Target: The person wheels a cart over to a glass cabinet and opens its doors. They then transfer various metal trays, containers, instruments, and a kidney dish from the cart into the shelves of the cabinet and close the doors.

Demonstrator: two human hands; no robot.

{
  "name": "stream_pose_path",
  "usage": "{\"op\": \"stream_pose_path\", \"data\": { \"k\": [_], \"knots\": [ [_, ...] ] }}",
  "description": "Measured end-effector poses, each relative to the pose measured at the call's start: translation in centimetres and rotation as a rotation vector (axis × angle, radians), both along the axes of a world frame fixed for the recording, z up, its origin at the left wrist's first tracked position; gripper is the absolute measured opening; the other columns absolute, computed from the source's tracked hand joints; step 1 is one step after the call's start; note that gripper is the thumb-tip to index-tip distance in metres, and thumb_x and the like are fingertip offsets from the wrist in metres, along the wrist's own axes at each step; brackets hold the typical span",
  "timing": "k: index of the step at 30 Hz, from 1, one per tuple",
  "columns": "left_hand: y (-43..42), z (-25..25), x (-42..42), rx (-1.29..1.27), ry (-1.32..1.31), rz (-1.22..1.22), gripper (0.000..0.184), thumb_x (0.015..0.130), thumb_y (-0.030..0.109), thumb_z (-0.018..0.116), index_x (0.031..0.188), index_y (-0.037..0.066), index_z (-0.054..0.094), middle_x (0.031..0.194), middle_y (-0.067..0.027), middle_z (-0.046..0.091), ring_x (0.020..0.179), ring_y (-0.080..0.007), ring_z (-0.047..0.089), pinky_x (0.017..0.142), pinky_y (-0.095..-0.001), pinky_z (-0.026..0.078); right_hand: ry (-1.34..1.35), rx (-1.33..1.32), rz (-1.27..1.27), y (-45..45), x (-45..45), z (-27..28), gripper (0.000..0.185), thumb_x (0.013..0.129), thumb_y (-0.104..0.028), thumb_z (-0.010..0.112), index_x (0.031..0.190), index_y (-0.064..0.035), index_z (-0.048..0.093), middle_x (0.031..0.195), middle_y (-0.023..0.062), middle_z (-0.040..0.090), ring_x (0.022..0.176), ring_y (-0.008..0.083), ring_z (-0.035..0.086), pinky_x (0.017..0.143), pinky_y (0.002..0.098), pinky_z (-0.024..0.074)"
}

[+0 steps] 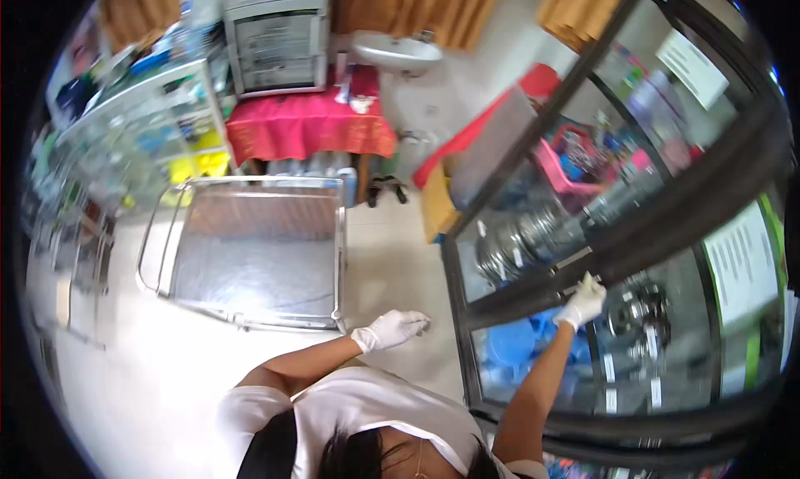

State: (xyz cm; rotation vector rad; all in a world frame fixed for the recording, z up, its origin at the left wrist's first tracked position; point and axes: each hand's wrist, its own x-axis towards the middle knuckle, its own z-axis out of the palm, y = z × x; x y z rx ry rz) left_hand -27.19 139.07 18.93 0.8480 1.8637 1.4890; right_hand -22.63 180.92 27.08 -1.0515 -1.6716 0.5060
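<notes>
My left hand [392, 330], in a white glove, hangs in front of my body above the pale floor; its fingers are loosely curled and I cannot make out anything in them. My right hand [583, 302], gloved too, reaches to the dark frame [508, 302] of a glass-fronted cabinet. Its fingers are bent at the door handle [560, 295], closed on or against it. Behind the glass are stacked metal containers [533, 239], a pink basket [560, 172] and blue items [512, 341].
A steel trolley [258, 266] stands at the left. Beyond it are a table with a red cloth [308, 129], a white sink [398, 54] and dark sandals [387, 189] on the floor. A cluttered glass shelf [125, 158] is at the far left.
</notes>
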Motion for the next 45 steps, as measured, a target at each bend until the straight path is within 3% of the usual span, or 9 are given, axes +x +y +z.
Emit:
{"op": "stream_pose_path", "data": {
  "k": [2, 20, 24, 28, 33, 35, 36, 40, 45],
  "knots": [
    [0.1, 0.2, 0.5, -0.001, 0.005, 0.09, 0.025, 0.094, 0.017, 0.048, 0.109, 0.002, 0.061, 0.096, -0.0054, 0.066, 0.083, -0.0136, 0.061, 0.079, -0.0252, 0.049, 0.141, -0.022, 0.079, 1.1, -0.3, -0.7, 0.026, 0.078, -0.023, 0.071, 0.07, -0.0023, 0.057, 0.065, 0.007, 0.061, 0.056, 0.0167, 0.058, 0.058, 0.0288, 0.0481],
    [0.9, -2.2, 8.5, 0.038, 0.006, 0.333, 0.028, 0.093, 0.02, 0.044, 0.107, 0.005, 0.062, 0.094, -0.0029, 0.067, 0.078, -0.0161, 0.061, 0.076, -0.0264, 0.048, -0.081, -0.177, 0.095, 0.6, 0.4, 1.6, 0.032, 0.082, -0.034, 0.066, 0.08, -0.0035, 0.059, 0.073, 0.0059, 0.063, 0.062, 0.0226, 0.057, 0.064, 0.0314, 0.0477],
    [-2.0, -1.7, 10.8, -0.051, 0.041, 0.388, 0.027, 0.092, 0.019, 0.049, 0.109, 0.004, 0.063, 0.094, -0.0045, 0.067, 0.08, -0.0156, 0.063, 0.074, -0.0247, 0.048, 0.156, -0.132, 0.261, -0.9, 0.8, 1.9, 0.028, 0.077, -0.031, 0.071, 0.073, -0.005, 0.062, 0.069, 0.004, 0.063, 0.061, 0.0179, 0.057, 0.065, 0.0293, 0.0484],
    [-3.8, 2.7, 12.3, -0.1, -0.135, 0.443, 0.026, 0.094, 0.016, 0.048, 0.109, 0.0, 0.062, 0.094, -0.0074, 0.066, 0.08, -0.0148, 0.061, 0.076, -0.0238, 0.048, 0.022, -0.09, 0.12, -0.7, 1.1, 2.6, 0.025, 0.071, -0.029, 0.074, 0.071, -0.0062, 0.065, 0.068, 0.0053, 0.066, 0.06, 0.0201, 0.059, 0.063, 0.0305, 0.0485],
    [-6.4, -2.0, 11.1, 0.089, -0.163, 0.35, 0.029, 0.095, 0.018, 0.049, 0.111, -0.004, 0.058, 0.094, -0.0109, 0.065, 0.08, -0.0173, 0.061, 0.075, -0.0253, 0.048, -0.088, -0.142, -0.019, -1.5, 2.1, 3.8, 0.026, 0.071, -0.03, 0.072, 0.071, -0.006, 0.064, 0.072, 0.0057, 0.066, 0.065, 0.0262, 0.06, 0.065, 0.0337, 0.0483],
    [-6.9, -2.2, 10.5, 0.219, -0.251, 0.388, 0.03, 0.095, 0.02, 0.05, 0.109, -0.005, 0.058, 0.093, -0.0127, 0.065, 0.078, -0.0177, 0.061, 0.075, -0.0261, 0.049, -0.145, 0.057, -0.004, -1.8, 2.5, 4.1, 0.031, 0.073, -0.03, 0.07, 0.095, -0.0079, 0.066, 0.102, 0.0071, 0.065, 0.092, 0.0266, 0.06, 0.08, 0.0336, 0.0467],
    [-7.0, -2.3, 9.7, 0.227, -0.251, 0.376, 0.03, 0.095, 0.02, 0.05, 0.109, -0.005, 0.058, 0.093, -0.0127, 0.065, 0.078, -0.0177, 0.061, 0.075, -0.0261, 0.049, -0.142, 0.066, -0.016, -2.1, 2.4, 4.8, 0.031, 0.073, -0.03, 0.07, 0.095, -0.0079, 0.066, 0.102, 0.0071, 0.065, 0.092, 0.0266, 0.06, 0.08, 0.0336, 0.0467],
    [-8.2, -3.6, 8.7, 0.236, -0.238, 0.332, 0.025, 0.094, 0.013, 0.048, 0.108, -0.005, 0.058, 0.093, -0.0115, 0.066, 0.078, -0.0171, 0.062, 0.075, -0.0257, 0.05, -0.417, 0.774, -0.104, -3.2, 2.1, 6.9, 0.061, 0.076, -0.033, 0.066, 0.129, -0.0092, 0.048, 0.139, 0.0088, 0.041, 0.125, 0.0326, 0.039, 0.101, 0.0411, 0.0334],
    [-8.5, -2.3, 9.3, 0.198, -0.242, 0.293, 0.025, 0.094, 0.012, 0.048, 0.109, -0.005, 0.058, 0.093, -0.011, 0.066, 0.078, -0.017, 0.061, 0.076, -0.0254, 0.049, -0.744, 0.63, -0.099, -1.3, 1.5, 5.6, 0.084, 0.076, -0.037, 0.064, 0.144, -0.0077, 0.023, 0.152, 0.0079, 0.015, 0.138, 0.0359, 0.015, 0.108, 0.0494, 0.0173]
  ]
}}
